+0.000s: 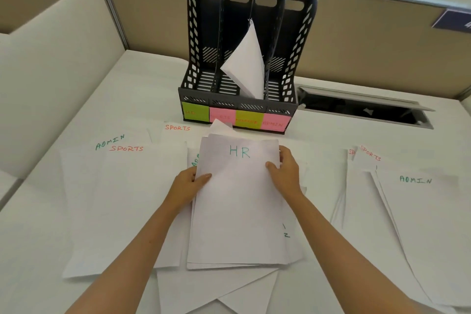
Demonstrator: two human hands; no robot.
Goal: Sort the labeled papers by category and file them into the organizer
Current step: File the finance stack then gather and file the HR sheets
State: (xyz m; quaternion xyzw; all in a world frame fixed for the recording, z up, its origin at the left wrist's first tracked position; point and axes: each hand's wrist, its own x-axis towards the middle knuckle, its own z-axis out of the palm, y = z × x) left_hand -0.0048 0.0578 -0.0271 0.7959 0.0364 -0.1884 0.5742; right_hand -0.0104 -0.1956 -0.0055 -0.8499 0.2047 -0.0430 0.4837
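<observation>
My left hand [191, 182] grips the left edge of a thin stack of white paper sheets with "HR" written in green on the top sheet [239, 201], thumb lying on top and fingers tucked underneath. My right hand [286, 173] grips the opposite edge the same way, thumb on the sheet, fingers curled round the side. I judge that I hold it from both sides so the loose sheets stay squared together and do not fan out when I carry them.

The stack sits directly between my two hands, its near end resting on a messy heap of other white sheets [219, 285] on the white bench [38, 250]. Its top edge points toward the organizer.

Just beyond it stands the black plastic four-slot file organizer [201, 41], upright against the beige partition. Coloured sticky notes run across its front: a green one at far left [195, 111], then pink [222, 117], yellow-green [249, 120] and pink [276, 123]. The writing on them is faint; the far-right one looks like "ADMIN", and the far-left one is probably HR, though I cannot read it surely. A bundle of white paper [246, 69] already leans in the third slot, tilted left.

To my left lie sheets marked "ADMIN" [110, 141] and "SPORTS" [126, 148], with another "SPORTS" sheet [177, 127] further back. To my right lie a "SPORTS" sheet [370, 153] and an "ADMIN" sheet [415, 180], well apart from my hands. Most of the sorting appears yet to be done.
</observation>
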